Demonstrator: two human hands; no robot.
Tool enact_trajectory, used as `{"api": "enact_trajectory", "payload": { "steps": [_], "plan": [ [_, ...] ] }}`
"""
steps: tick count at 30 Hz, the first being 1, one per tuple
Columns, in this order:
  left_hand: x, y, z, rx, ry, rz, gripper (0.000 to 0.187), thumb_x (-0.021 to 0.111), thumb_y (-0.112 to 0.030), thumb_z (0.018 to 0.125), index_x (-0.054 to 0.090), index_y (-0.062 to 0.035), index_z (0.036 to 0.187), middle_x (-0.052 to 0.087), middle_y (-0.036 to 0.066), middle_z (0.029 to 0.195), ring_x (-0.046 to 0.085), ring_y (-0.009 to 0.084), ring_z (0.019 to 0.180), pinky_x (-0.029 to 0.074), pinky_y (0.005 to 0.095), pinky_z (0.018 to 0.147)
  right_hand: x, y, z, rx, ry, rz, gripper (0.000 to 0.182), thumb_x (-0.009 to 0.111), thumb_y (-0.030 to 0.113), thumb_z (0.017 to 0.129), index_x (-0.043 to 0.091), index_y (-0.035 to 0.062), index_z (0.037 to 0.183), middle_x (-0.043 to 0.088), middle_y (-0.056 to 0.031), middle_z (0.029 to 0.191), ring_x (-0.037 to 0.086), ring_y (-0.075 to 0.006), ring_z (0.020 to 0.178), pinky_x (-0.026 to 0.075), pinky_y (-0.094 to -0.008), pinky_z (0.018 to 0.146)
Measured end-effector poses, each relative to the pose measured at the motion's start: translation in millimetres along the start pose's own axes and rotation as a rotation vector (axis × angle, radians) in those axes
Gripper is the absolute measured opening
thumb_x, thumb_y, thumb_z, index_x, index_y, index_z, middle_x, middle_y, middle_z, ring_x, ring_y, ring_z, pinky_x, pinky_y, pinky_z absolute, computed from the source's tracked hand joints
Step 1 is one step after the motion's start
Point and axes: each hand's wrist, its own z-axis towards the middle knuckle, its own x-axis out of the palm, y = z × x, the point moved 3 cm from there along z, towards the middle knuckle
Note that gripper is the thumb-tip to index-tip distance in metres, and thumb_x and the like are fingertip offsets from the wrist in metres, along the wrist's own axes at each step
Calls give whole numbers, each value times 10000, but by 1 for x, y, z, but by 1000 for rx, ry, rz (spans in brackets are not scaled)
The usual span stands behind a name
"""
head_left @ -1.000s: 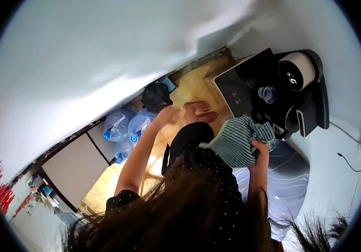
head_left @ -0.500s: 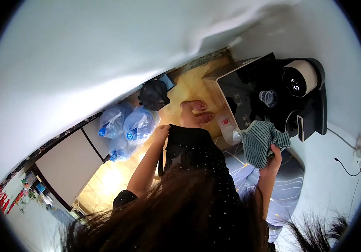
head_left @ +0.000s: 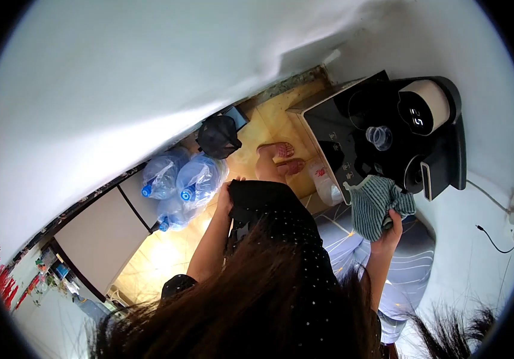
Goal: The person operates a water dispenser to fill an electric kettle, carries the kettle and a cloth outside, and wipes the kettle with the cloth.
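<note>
My right hand point(head_left: 390, 232) is closed around a green and dark striped cloth point(head_left: 372, 206), which hangs bunched over the near edge of a black-topped cabinet with a lit display. A small clear cup point(head_left: 379, 137) stands on that black top point(head_left: 343, 128), beyond the cloth. On the other side, my left hand point(head_left: 226, 198) grips the edge of my black dotted garment point(head_left: 269, 206). Part of its fingers is hidden behind the fabric.
Several large blue water bottles point(head_left: 200, 176) in plastic wrap stand on the floor left. Beside them is a black bag point(head_left: 218, 137). A patterned grey-blue cover point(head_left: 409, 263) lies below the cabinet. A cable point(head_left: 496, 239) hangs from a wall outlet at right.
My left hand has shifted slightly down and left, drawing the garment's edge with it. The striped cloth and my right hand have moved a little down and right.
</note>
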Motion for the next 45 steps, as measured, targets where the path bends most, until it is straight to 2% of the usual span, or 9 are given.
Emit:
{"api": "enact_trajectory", "payload": {
  "steps": [9,22,24,25,28,34,38,41,45],
  "plan": [
    [25,3,5,-43,88,711,218,506,-116,770,658,-12,887,508,-21,713,481,109,651,392,249,608,-9,-6,2,21,79,-21,528,567,123,797,422,4,1290,488,-183,1277,492,-333,1157,404,-441,983],
    [-45,-18,21,201,100,2353,352,437,-314,917,600,-26,1038,638,182,980,597,338,943,460,334,792,-62,-15,-12,-38,4,-67,542,523,24,630,500,-18,1170,563,-138,1069,549,-287,1021,444,-381,918],
    [-14,-24,-3,40,-120,2399,401,439,-359,909,620,-19,1020,640,196,995,598,363,945,469,370,791,-114,-19,-20,10,183,-186,541,517,50,566,526,-38,1100,579,-135,995,562,-264,953,467,-361,863],
    [8,-28,-20,-42,-231,2416,427,439,-382,905,630,-15,1011,641,203,1002,599,376,947,473,388,790,-111,-24,-34,97,-133,-171,450,525,132,491,554,-33,909,566,-128,876,543,-251,846,475,-326,755],
    [-1,-34,-25,-168,-327,2434,428,465,-388,885,637,-9,984,640,215,984,603,379,938,475,408,787,-143,-63,-44,317,281,184,428,634,419,585,450,47,689,448,-87,700,483,-262,737,443,-339,576],
    [-32,-58,-7,-261,-316,2419,434,517,-399,845,651,5,932,637,239,948,613,386,921,479,448,781,-256,-181,-37,498,-300,-229,246,439,133,862,642,7,917,634,-64,760,595,-178,600,506,-312,552],
    [-54,-78,19,-324,-288,2387,441,551,-406,819,660,14,897,636,254,923,619,390,910,481,475,777,-320,-284,-20,743,157,-1179,281,566,293,824,648,29,878,628,-52,765,566,-182,676,471,-306,645],
    [-43,-88,27,-313,-295,2427,426,577,-391,798,664,18,882,635,261,913,618,396,911,484,485,773,-283,-286,-23,851,-152,-503,399,570,398,825,657,27,945,646,-61,831,581,-200,762,459,-291,730],
    [14,-83,6,-261,-296,2566,399,588,-365,788,664,15,882,637,255,913,614,398,916,486,483,771,-233,-265,-30,833,-194,-525,453,538,419,856,648,18,1036,663,-66,924,590,-194,825,446,-285,797]
  ]
}}
